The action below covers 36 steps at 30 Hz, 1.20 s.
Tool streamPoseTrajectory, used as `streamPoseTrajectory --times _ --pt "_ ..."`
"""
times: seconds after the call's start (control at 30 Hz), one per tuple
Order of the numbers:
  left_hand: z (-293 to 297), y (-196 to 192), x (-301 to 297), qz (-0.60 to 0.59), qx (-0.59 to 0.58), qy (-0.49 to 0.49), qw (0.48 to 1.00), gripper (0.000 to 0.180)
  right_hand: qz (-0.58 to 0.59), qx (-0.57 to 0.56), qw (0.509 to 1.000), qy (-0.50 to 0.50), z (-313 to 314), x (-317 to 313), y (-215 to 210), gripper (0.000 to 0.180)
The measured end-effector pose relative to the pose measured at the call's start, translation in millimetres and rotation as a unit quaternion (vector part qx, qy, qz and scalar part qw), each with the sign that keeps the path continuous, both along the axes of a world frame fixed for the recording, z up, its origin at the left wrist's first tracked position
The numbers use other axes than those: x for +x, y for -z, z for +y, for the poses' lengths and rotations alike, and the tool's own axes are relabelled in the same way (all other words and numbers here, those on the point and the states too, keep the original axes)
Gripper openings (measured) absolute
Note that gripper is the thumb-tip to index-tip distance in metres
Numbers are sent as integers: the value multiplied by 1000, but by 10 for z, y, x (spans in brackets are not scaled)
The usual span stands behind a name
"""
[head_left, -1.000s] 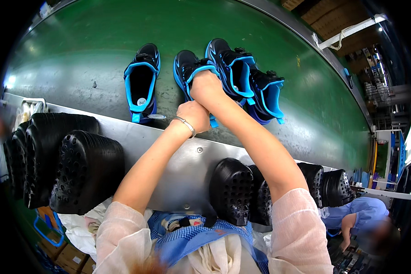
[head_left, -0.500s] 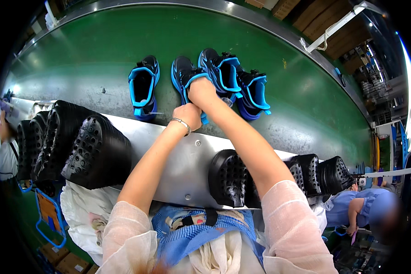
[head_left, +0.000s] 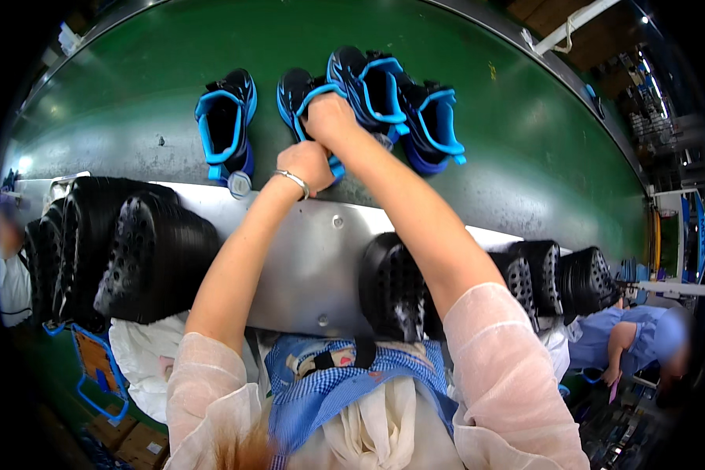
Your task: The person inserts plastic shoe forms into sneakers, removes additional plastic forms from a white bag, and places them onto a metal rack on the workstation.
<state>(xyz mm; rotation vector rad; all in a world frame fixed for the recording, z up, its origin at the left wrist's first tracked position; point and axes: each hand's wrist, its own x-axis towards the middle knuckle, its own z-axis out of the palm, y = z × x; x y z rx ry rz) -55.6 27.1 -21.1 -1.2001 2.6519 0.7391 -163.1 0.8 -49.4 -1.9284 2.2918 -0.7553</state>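
Several black shoes with bright blue collars and soles stand on the green work surface (head_left: 141, 102). My right hand (head_left: 333, 119) reaches into the opening of the second shoe (head_left: 293, 88) from the left, its fingers hidden inside. At that shoe's heel, my left hand (head_left: 307, 166) is closed round the back edge, a bracelet on its wrist. Apart on the left is another shoe (head_left: 225, 125), with a round clear disc (head_left: 240, 184) at its heel. Two more shoes, one upright (head_left: 368, 86) and one beside it (head_left: 431, 125), stand close together on the right.
A bare metal ledge (head_left: 305, 258) runs along my side. Stacks of black, dimpled, sole-shaped pieces line it at left (head_left: 160, 251) and right (head_left: 392, 286). A person in blue (head_left: 627, 337) is at the far right. A white post (head_left: 576, 27) stands beyond the surface's far edge.
The whole scene sits slightly higher and further left in the picture, as the view has shifted. Both hands stay at the same shoe. The disc by the left shoe now shows its round face.
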Motion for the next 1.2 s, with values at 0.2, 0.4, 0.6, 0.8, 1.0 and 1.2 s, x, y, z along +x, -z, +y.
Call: streamPoseTrajectory --times 0.2,0.4,0.6,0.8,1.0,1.2 --pt "-107 25 419 132 -234 -71 961 37 -84 94 980 -154 992 33 -1080 39" --pt "59 -297 345 225 -398 7 889 45 25 43 986 -157 2842 132 -1578 40" --pt "299 -64 -336 284 -207 69 934 61 52 95 988 -114 3430 458 -1479 65" --pt "79 86 -477 312 -84 21 946 48 31 82 992 -86 3523 496 -1313 57" --pt "33 -192 -314 322 31 32 946 21 15 75 989 -123 3466 367 -1318 56" --pt "157 -470 -108 335 119 26 934 18 -2 58 988 -144 3472 342 -1422 55"
